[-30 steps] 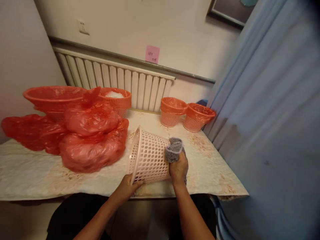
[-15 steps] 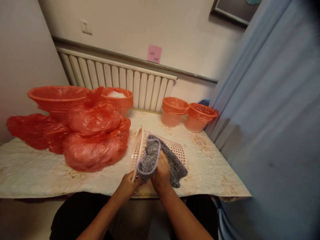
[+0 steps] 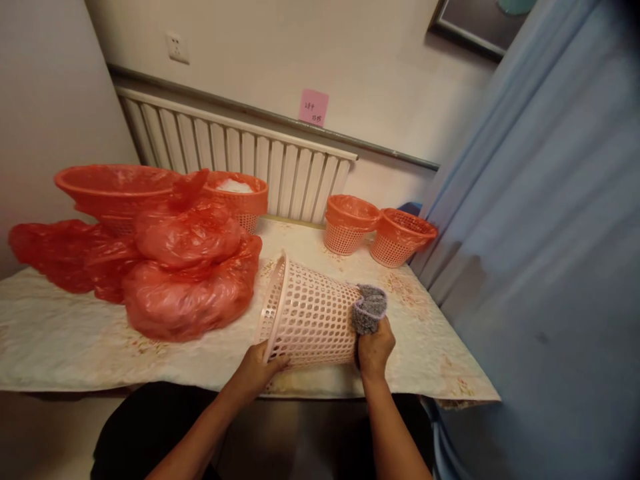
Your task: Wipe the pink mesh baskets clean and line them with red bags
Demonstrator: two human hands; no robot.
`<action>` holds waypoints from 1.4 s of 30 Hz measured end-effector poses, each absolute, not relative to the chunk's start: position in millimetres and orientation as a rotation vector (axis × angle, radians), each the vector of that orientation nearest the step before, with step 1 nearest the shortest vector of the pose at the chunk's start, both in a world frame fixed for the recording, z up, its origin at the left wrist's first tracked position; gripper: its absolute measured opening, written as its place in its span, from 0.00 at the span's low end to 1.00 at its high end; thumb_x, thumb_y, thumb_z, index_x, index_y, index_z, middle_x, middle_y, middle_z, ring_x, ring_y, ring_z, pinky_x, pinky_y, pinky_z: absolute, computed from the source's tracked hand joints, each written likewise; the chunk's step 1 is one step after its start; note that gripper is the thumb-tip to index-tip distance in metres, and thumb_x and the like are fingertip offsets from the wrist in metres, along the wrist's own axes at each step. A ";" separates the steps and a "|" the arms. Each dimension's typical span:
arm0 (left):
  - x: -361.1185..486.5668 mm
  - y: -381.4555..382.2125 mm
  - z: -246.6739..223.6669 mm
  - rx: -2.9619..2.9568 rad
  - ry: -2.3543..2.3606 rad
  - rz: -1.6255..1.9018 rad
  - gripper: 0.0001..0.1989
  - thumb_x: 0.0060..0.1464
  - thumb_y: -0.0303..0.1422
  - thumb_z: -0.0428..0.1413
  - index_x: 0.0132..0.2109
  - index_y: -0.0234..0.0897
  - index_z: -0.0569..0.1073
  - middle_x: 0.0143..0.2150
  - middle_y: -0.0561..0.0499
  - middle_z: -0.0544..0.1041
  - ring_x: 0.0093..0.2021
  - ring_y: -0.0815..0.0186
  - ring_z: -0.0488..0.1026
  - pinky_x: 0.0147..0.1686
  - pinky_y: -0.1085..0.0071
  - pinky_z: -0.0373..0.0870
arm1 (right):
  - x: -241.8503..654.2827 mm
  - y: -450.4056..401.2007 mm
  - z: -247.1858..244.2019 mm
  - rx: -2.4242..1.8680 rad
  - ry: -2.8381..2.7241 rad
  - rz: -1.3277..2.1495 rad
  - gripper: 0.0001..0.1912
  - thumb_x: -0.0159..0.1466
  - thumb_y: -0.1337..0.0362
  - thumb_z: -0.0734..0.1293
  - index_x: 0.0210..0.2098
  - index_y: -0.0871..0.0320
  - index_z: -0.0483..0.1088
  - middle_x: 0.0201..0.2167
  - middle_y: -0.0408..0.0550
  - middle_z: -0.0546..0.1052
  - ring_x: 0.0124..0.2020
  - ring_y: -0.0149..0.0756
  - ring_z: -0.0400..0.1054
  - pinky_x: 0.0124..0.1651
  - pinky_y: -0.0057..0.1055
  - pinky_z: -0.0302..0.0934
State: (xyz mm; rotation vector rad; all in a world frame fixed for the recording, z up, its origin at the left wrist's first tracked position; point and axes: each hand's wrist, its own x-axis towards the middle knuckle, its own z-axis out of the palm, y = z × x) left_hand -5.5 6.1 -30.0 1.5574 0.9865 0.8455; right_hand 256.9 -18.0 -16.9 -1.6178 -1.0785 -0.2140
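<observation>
Left grip (image 3: pixel 257 375) pinching the tipped basket (image 3: pixel 317 313) by its rim, right grip (image 3: pixel 377 350) clutching a cloth (image 3: pixel 370 310) at its base (right of left grip); best hold steady, wipe evenly.

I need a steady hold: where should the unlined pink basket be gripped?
Probably the rim at its near edge, from the near left, where the left hand grips: the basket is on its side, mouth left; the right hand holds gray cloth at the base.
</observation>
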 end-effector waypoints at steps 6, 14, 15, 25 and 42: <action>-3.5 9.9 -21.3 1.561 0.989 0.873 0.23 0.46 0.42 0.59 0.45 0.30 0.78 0.45 0.42 0.81 0.47 0.50 0.77 0.50 0.59 0.71 | 198.0 -15.9 1.1 -1.413 -1.260 -0.206 0.11 0.62 0.65 0.63 0.43 0.58 0.73 0.43 0.54 0.77 0.47 0.44 0.69 0.49 0.40 0.63; 1.8 15.0 -7.6 1.571 1.016 0.887 0.18 0.47 0.42 0.58 0.40 0.32 0.80 0.36 0.46 0.82 0.43 0.52 0.76 0.47 0.61 0.72 | 129.3 -9.1 20.8 -1.099 -1.696 -0.208 0.17 0.63 0.70 0.59 0.50 0.58 0.70 0.52 0.55 0.73 0.60 0.44 0.61 0.61 0.48 0.58; 1.6 15.5 -7.8 1.568 1.013 0.885 0.19 0.46 0.41 0.59 0.40 0.31 0.79 0.36 0.46 0.82 0.43 0.52 0.76 0.47 0.61 0.72 | 130.6 -7.0 22.3 -1.094 -1.710 -0.199 0.17 0.63 0.70 0.59 0.50 0.58 0.70 0.52 0.54 0.73 0.60 0.43 0.62 0.61 0.47 0.58; -7.7 16.0 -26.6 1.529 0.958 0.848 0.23 0.48 0.42 0.59 0.48 0.29 0.76 0.46 0.42 0.81 0.48 0.51 0.76 0.51 0.59 0.71 | 225.7 4.5 10.4 -1.420 -1.444 -0.169 0.13 0.62 0.68 0.61 0.44 0.58 0.73 0.44 0.52 0.77 0.47 0.41 0.69 0.50 0.38 0.62; -21.1 8.8 -43.8 1.720 0.957 0.749 0.15 0.49 0.37 0.57 0.42 0.37 0.80 0.42 0.47 0.82 0.49 0.51 0.75 0.54 0.61 0.68 | 226.6 -4.2 5.8 -1.549 -1.196 -0.203 0.11 0.62 0.67 0.61 0.41 0.59 0.73 0.41 0.53 0.77 0.45 0.43 0.70 0.47 0.37 0.62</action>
